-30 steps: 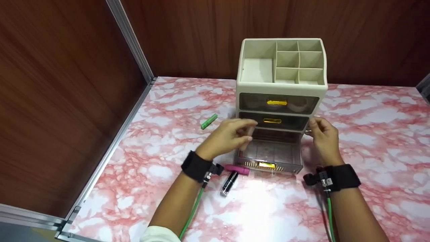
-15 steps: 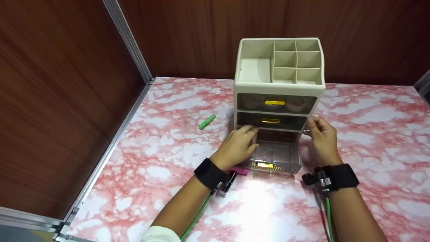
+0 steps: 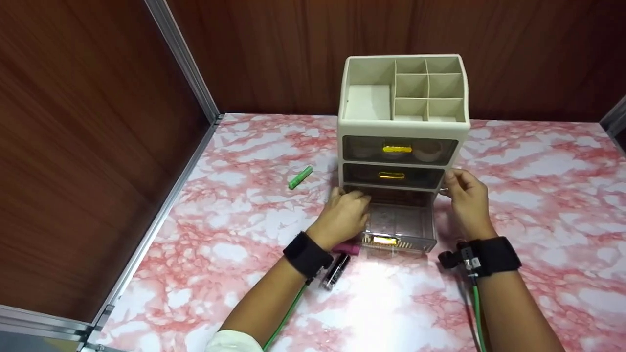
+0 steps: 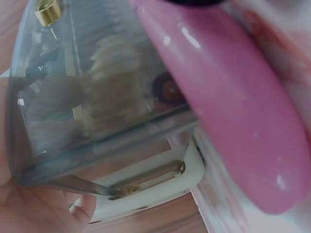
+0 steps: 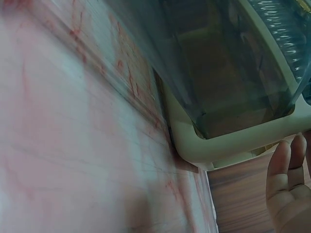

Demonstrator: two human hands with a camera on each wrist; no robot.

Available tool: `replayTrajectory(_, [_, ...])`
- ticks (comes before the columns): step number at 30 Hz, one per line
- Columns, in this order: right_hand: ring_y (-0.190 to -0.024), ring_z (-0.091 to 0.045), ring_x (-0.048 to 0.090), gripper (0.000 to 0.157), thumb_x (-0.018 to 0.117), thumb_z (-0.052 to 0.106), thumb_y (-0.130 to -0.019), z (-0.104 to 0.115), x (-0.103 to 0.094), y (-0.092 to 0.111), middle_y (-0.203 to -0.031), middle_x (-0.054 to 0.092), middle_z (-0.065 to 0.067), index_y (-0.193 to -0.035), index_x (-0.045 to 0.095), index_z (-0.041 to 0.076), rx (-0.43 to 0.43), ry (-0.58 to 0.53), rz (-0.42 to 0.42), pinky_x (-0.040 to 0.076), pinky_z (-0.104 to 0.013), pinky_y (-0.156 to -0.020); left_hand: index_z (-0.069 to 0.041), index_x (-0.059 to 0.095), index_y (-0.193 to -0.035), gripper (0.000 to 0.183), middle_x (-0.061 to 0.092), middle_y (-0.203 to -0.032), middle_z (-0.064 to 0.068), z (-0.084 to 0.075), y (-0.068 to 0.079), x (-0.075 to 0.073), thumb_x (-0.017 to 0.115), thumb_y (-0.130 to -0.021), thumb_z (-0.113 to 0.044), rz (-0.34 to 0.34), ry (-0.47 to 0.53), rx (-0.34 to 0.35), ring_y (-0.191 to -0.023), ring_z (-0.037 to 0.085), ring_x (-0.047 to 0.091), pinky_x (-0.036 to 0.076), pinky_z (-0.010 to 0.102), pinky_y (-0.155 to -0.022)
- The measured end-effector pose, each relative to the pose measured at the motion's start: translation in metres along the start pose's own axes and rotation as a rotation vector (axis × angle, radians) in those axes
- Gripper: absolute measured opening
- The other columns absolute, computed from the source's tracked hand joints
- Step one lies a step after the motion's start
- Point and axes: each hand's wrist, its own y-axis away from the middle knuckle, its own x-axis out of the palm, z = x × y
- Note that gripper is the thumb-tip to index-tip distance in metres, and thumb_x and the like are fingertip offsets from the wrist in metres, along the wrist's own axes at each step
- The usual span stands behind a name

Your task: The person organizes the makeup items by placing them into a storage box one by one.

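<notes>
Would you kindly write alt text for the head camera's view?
A cream organizer stands on a marbled table with its bottom drawer open, a person's left hand at the drawer's left side and right hand by the organizer's right side. Near the drawer's front left lie a pink tube and a black tube; a green tube lies farther back.

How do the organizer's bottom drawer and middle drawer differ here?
The bottom drawer is pulled out, while the middle drawer sits closed. In the head view, the left hand partly hides the bottom drawer but not the middle drawer. Both have a gold-coloured handle.
</notes>
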Motion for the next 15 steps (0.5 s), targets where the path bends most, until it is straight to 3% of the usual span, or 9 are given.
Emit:
replayTrajectory(4, [-0.081,-0.014,0.063,0.025,0.06,0.025,-0.097,-0.0013,-0.0003,-0.0004,-0.088,0.068,-0.002,-0.104,0.068,0.003,0.0,0.004,0.004,0.054,-0.025,-0.074,-0.01,0.071,-0.096,0.017,0.068,-0.094,0.001,0.0001,0.0,0.0004,0.071,-0.081,-0.019,0.013,-0.016,-0.02,-0.084,0.019,0.065,0.037,0.038,-0.083])
replayTrajectory(10, [-0.082,-0.014,0.063,0.025,0.06,0.027,-0.097,-0.0005,-0.0006,-0.0005,-0.088,0.068,-0.002,-0.104,0.068,0.004,0.002,0.004,0.011,0.054,-0.026,-0.074,-0.015,0.074,-0.097,0.015,0.069,-0.093,-0.003,-0.0004,0.0008,0.0009,0.066,-0.084,-0.018,0.037,-0.037,-0.022,-0.086,0.016,0.064,0.035,0.04,-0.084])
replayTrajectory(13, [-0.081,-0.013,0.063,0.024,0.06,0.026,-0.097,-0.0008,-0.0007,-0.0006,-0.086,0.068,-0.002,-0.103,0.068,0.004,0.005,-0.004,0.01,0.054,-0.025,-0.074,-0.019,0.076,-0.085,0.013,0.069,-0.088,-0.006,-0.0009,0.0019,0.0005,0.063,-0.087,-0.02,0.043,-0.054,-0.002,-0.083,0.016,0.063,0.035,0.044,-0.088])
replayTrajectory(15, [-0.08,-0.013,0.064,0.024,0.06,0.026,-0.097,-0.0013,-0.001,-0.0009,-0.086,0.068,-0.002,-0.104,0.068,0.004,0.004,-0.006,0.009,0.054,-0.025,-0.073,-0.02,0.074,-0.074,0.021,0.068,-0.082,-0.008,-0.0008,0.0024,0.0004,0.06,-0.09,-0.022,0.048,-0.074,0.01,-0.08,0.016,0.062,0.036,0.047,-0.09])
